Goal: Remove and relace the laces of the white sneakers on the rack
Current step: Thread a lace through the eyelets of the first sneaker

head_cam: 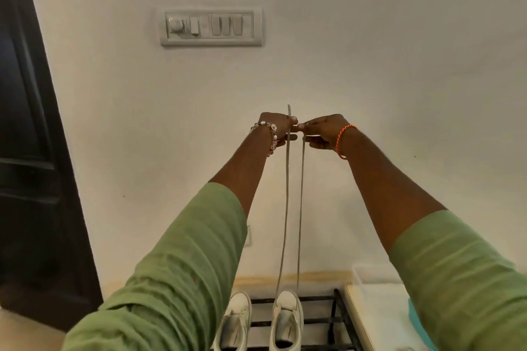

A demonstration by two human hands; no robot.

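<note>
both hands, left hand (pixel 275 129) and right hand (pixel 322 132), pinch the lace (pixel 286 208) ends up high; the lace runs straight down to the right shoe (pixel 286 319).

Bare wall fills the middle of the frame around the raised hands. The two taut lace strands (pixel 293 208) divide the centre; a switch panel (pixel 210 27) juts above, a dark door (pixel 28 151) lines the left, and what seems a white counter (pixel 370 319) crowds the rack (pixel 336 319) at lower right.
</note>
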